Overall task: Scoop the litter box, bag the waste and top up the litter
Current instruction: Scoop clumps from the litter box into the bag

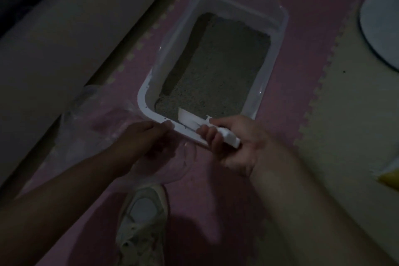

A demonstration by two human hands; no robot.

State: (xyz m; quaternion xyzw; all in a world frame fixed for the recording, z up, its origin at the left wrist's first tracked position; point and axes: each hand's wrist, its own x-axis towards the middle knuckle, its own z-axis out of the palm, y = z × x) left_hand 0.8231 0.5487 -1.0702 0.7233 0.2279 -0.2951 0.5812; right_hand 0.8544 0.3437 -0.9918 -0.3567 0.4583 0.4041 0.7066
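Note:
A white litter box (144, 101) lies on a pink foam mat, holding grey litter (216, 71). My right hand (235, 142) is shut on the handle of a white scoop (194, 120), whose blade dips into the litter at the box's near edge. My left hand (146, 136) sits at the near left corner of the box rim, its fingers touching the rim and a clear plastic bag (97, 123) that lies crumpled on the mat to the left. The scene is dim.
A white sneaker (142, 218) stands on the mat below my hands. A round white base (380, 26) sits at the right edge on a cream mat tile (345, 125). Something yellow (390, 179) shows at the far right. A pale wall or board runs along the left.

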